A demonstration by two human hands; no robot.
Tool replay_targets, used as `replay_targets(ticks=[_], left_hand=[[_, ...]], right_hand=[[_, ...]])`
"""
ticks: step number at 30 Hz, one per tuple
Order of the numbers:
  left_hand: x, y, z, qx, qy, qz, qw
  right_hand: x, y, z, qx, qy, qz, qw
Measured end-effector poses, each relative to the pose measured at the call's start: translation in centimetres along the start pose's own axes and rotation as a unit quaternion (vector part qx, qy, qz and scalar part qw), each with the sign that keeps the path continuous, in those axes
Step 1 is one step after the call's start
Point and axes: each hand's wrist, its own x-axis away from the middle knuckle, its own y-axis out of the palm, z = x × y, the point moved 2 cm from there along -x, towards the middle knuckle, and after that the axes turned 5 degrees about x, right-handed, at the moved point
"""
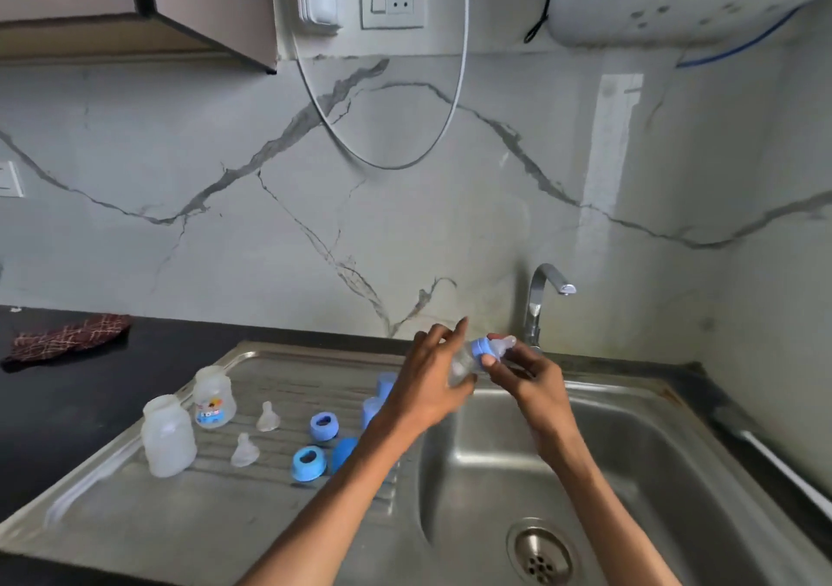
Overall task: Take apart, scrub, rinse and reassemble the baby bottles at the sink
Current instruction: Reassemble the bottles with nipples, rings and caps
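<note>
**Three bottles at the sink, one in hand**

One bottle (466,362) is held tilted over the basin's (630,459) far left edge, just in front of the tap (542,297). The left hand (427,383) wraps the clear body, fingers curled round it, forefinger lifted. The right hand (524,374) pinches the blue collar (481,348) between thumb and fingers; the teat (504,345) points right towards the tap. Whether the bottle holds liquid is hard to tell.

Two open bottles stand on the drainboard (135,518): a frosted one (167,436) nearest the left edge and a printed one (214,397) just behind it; both look empty. Beside them lie two clear teats (268,417) (245,450) and two blue rings (324,425) (309,462). Further blue pieces (380,394) sit partly hidden behind the left forearm, and their shape cannot be made out. The basin shows only its drain (540,556).

A patterned cloth (67,335) lies on the dark counter (67,405), far left.
</note>
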Motion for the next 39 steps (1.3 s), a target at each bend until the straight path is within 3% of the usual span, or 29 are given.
replay_targets(ticks=[5,13,17,20,23,25,28,30,33,39], left_hand=[[-0.1,4.0,1.3,0.08,-0.003,0.016,0.997],[1.9,7.3,0.3,0.047,-0.003,0.03,0.998],[2.5,7.4,0.8,0.054,0.019,0.044,0.997],[2.8,7.9,1.3,0.017,0.054,0.034,0.998],[2.9,8.4,0.9,0.021,0.025,0.032,0.999],[2.7,8.3,0.5,0.074,-0.012,0.039,0.996],[2.6,8.1,0.5,0.173,-0.056,0.051,0.982],[2.7,8.4,0.5,0.245,-0.102,0.029,0.964],[2.9,9.1,0.0,0.196,-0.098,-0.015,0.976],[3.2,9.6,-0.2,0.136,-0.115,-0.005,0.984]], right_hand=[[0.4,-3.4,1.1,0.034,0.008,-0.008,0.999],[1.0,-4.9,3.6,0.072,0.061,-0.03,0.995],[0.7,-5.1,4.0,0.098,0.094,0.01,0.991],[0.9,-5.0,4.1,0.186,0.112,0.05,0.975],[1.0,-5.2,4.1,0.268,0.119,0.05,0.955],[0.8,-5.5,4.2,0.244,0.125,0.014,0.962],[0.5,-6.2,4.1,0.099,0.142,-0.03,0.984],[0.4,-6.3,3.7,0.063,0.114,-0.046,0.99],[0.5,-6.3,3.7,0.106,0.065,-0.032,0.992],[0.6,-5.9,4.3,0.124,0.091,0.022,0.988]])
